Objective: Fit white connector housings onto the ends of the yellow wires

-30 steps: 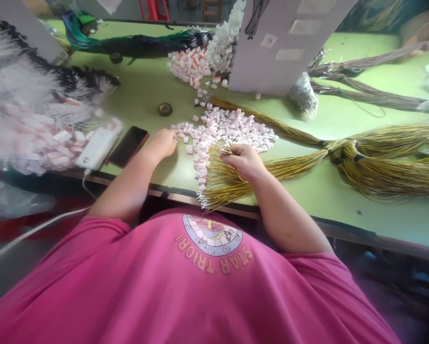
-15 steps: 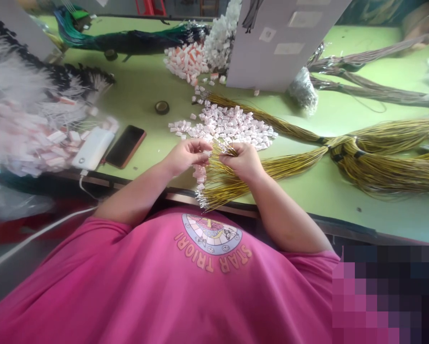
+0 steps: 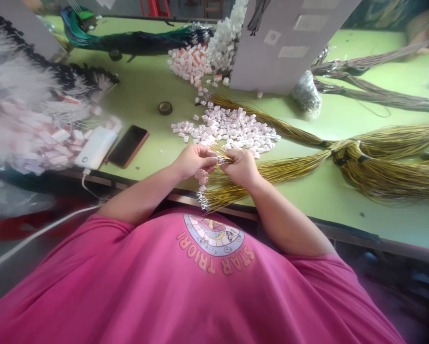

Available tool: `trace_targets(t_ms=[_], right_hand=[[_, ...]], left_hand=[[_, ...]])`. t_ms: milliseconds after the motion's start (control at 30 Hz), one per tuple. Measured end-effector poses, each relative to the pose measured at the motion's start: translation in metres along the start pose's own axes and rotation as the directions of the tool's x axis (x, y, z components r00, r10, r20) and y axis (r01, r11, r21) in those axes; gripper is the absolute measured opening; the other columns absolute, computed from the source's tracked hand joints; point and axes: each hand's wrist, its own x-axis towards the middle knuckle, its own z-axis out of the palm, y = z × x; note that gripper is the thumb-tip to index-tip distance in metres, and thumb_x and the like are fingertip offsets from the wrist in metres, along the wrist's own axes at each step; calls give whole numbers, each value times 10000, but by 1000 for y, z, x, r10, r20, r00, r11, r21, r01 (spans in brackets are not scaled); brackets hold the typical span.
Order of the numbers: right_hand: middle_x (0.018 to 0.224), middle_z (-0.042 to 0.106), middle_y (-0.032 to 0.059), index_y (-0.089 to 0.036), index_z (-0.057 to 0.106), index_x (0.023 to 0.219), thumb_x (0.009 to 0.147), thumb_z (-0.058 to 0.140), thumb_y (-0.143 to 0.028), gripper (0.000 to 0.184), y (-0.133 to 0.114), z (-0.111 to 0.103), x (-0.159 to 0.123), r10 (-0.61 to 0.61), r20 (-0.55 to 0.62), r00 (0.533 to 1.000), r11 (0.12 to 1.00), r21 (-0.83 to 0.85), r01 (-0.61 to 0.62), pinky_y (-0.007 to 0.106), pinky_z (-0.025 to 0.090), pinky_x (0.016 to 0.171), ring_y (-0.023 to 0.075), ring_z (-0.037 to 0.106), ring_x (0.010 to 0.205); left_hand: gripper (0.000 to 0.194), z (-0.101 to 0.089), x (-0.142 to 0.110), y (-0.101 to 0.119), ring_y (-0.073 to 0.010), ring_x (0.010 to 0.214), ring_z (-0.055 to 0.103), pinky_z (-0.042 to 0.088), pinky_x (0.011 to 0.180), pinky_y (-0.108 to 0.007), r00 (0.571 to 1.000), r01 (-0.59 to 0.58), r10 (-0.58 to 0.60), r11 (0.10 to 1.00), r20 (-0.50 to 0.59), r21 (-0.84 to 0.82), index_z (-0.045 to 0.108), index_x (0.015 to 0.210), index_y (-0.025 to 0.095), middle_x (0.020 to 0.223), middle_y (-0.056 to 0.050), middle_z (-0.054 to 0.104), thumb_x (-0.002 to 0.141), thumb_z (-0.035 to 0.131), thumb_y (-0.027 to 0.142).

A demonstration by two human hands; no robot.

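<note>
Nearest, across the bottom of the frame, is the pink shirt (image 3: 200, 286). Above it, at lower centre, yellow wires (image 3: 221, 196) fan over the edge of the table (image 3: 153, 95), silver tips to the left, under a short row of white pieces (image 3: 202, 176); I cannot tell whether those are fixed to the wires. At the centre, the right hand (image 3: 243, 167) grips another bunch of these wires near their tips, and the left hand (image 3: 197, 161) meets it there, thumb and fingers curled; what they hold, if anything, is hidden, so I cannot tell. For this fine fingertip work, the right grip should probably stay firm and close to the ends, with one tip spread clear of its neighbours and approached straight on, since thin wire would bend under a sidelong push. Just beyond, the pile of loose pieces (image 3: 236, 125) lies within easy reach; the tape roll (image 3: 165, 108) sits apart, upper left of it.
</note>
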Motion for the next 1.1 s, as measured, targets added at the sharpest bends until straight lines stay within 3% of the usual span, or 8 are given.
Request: trace_targets(t_ms=[233,300,433,533,733,833,967,1100], right_hand=[[527,413,-34,-145,543,575,693,590,-327,222,1,-1,4,48,83,995,997,63,-53,242,284,531,87,365,560],[567,470,-23,-141,591,623,702,607,-338,213,3,-5,6,45,90,995,993,106,-54,249,309,548,94,397,577],[625,554,-8,-141,653,702,674,663,-355,216,7,-12,9,112,109,988,959,247,-136,264,364,588,110,464,607],[656,601,3,-138,677,747,653,685,-331,215,9,-14,10,138,169,976,930,315,-187,275,395,610,119,509,616],[586,592,11,-129,649,681,720,631,-362,238,5,-15,9,136,226,965,951,242,-191,266,383,574,107,500,561],[581,601,15,-132,637,663,740,614,-388,269,4,-14,9,147,216,965,963,191,-189,255,351,538,96,475,534],[547,572,-1,-137,629,651,739,603,-402,281,4,-14,9,166,224,960,972,129,-198,253,300,500,84,416,489],[517,454,-39,-148,560,606,706,616,-361,242,4,-13,8,152,146,978,970,167,-176,244,273,505,76,372,513]], left_hand=[[164,-17,0,3,-111,583,588,475,605,-260,996,-61,38,943,78,326,660,826,109,675,-42,657,738,681,246],[195,-38,4,9,-149,700,616,480,693,-295,993,-114,76,826,90,553,680,877,131,804,-64,686,741,668,271],[226,-77,24,10,-218,884,590,433,822,-355,955,-51,282,456,-90,889,696,956,152,1022,-114,660,800,561,243],[235,-88,41,-3,-209,850,567,423,804,-343,957,-22,275,385,-92,923,691,953,159,968,-111,656,819,529,267],[110,-85,50,-20,-197,798,528,406,781,-320,934,-97,348,466,-81,879,656,771,149,864,-104,605,767,548,169],[63,-74,33,-6,-163,735,515,414,732,-291,931,-110,336,625,-140,773,641,776,154,778,-58,585,744,587,161],[202,-43,7,11,-100,604,506,425,610,-239,981,-171,193,899,-16,402,642,964,157,686,-7,573,777,622,230],[218,-21,1,5,-81,557,544,460,574,-232,995,-69,65,997,81,40,632,953,118,673,-15,599,769,662,230]])
